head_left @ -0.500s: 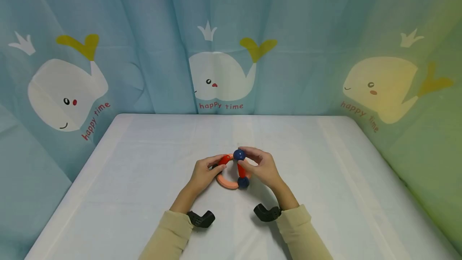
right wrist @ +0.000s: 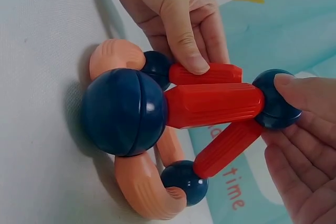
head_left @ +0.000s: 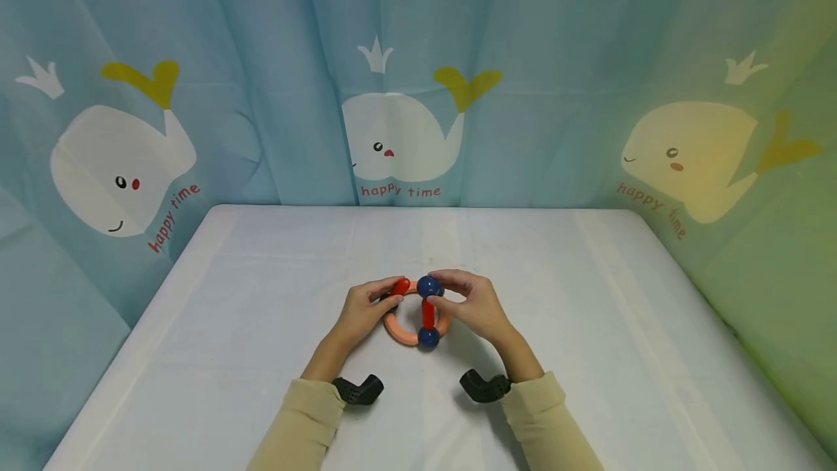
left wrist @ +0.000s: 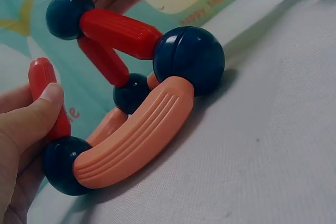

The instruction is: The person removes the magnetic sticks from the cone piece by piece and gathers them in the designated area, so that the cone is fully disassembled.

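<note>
While the head view shows only small shapes between the two hands, the wrist views lay the toy frame (head_left: pixel 417 315) out plainly: dark blue balls joined by straight red rods and curved salmon-pink ribbed pieces, resting on the white table (head_left: pixel 261 296) just in front of the person.

From the left wrist camera, the nearest blue ball (left wrist: pixel 188 60) sits at the junction of a pink curved piece (left wrist: pixel 137 134) and a red rod (left wrist: pixel 119 33) that rises to the top ball (left wrist: pixel 65 14). That camera also shows a second red rod running down from the top ball to a far ball, which the head view hides.

The left hand (head_left: pixel 363 311) pinches a free red rod (left wrist: pixel 47 95) between thumb and fingers; its lower end meets a blue ball at the ring's edge, its upper end stands free, just short of the top ball. From the right wrist camera the thumb lies along this rod (right wrist: pixel 206 73), close beside the upper rod without joining the top ball.

The right hand (head_left: pixel 472 305), wrist low on the table, has its fingertips curled round the top ball (right wrist: pixel 275 99), holding it above the ring. Both forearms wear beige sleeves (head_left: pixel 307 424).
</note>
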The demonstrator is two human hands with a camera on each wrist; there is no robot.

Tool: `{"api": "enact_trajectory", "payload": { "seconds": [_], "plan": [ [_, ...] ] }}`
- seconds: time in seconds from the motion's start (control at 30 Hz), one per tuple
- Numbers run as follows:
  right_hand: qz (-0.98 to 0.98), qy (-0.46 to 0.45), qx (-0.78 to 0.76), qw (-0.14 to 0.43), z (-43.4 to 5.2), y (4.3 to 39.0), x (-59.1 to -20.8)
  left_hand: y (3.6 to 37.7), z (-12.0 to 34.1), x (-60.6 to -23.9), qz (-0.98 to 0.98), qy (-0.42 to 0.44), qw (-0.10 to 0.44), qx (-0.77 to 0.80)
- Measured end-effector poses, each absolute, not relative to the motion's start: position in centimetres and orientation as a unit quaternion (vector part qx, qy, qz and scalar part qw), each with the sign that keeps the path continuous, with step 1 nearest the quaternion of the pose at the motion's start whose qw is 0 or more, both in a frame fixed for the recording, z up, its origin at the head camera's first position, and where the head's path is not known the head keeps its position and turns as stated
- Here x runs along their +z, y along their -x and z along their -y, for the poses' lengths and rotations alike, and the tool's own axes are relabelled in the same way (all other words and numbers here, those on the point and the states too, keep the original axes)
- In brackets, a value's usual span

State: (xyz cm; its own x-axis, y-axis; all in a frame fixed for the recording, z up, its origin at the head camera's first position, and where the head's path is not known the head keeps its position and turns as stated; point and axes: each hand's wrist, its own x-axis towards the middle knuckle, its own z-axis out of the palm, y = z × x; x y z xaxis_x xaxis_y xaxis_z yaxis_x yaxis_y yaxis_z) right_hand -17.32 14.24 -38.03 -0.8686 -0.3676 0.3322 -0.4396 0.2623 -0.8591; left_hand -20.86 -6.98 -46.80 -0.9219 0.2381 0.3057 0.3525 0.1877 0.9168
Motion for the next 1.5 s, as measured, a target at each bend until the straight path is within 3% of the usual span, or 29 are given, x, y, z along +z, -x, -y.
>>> {"api": "enact_trajectory", "payload": {
  "seconds": [0.23, 0.47, 0.6, 0.87, 1.07, 1.27, 1.5],
  "plan": [
    [0.801, -0.258, 0.539, 0.028, -13.8, 16.8, -37.5, 19.5, 7.4, -44.0, 0.773, 0.202, 0.040, -0.600],
    [0.806, -0.262, 0.531, 0.026, -13.6, 16.7, -37.4, 21.1, 7.9, -46.8, 0.760, 0.209, 0.045, -0.614],
    [0.795, -0.274, 0.541, 0.024, -13.5, 17.1, -37.5, 20.5, 8.2, -45.7, 0.750, 0.194, 0.049, -0.631],
    [0.771, -0.276, 0.572, -0.045, -14.3, 18.3, -38.2, 16.6, 7.0, -44.6, 0.722, 0.120, 0.107, -0.673],
    [0.755, -0.316, 0.568, -0.082, -14.9, 19.4, -38.1, 14.7, 5.0, -45.5, 0.696, 0.099, 0.098, -0.704],
    [0.746, -0.335, 0.565, -0.111, -14.8, 20.0, -37.9, 14.3, 3.5, -44.1, 0.693, 0.117, 0.066, -0.708],
    [0.744, -0.338, 0.565, -0.111, -14.6, 20.2, -38.0, 14.2, 2.3, -42.9, 0.728, 0.133, 0.098, -0.665]
  ]
}}
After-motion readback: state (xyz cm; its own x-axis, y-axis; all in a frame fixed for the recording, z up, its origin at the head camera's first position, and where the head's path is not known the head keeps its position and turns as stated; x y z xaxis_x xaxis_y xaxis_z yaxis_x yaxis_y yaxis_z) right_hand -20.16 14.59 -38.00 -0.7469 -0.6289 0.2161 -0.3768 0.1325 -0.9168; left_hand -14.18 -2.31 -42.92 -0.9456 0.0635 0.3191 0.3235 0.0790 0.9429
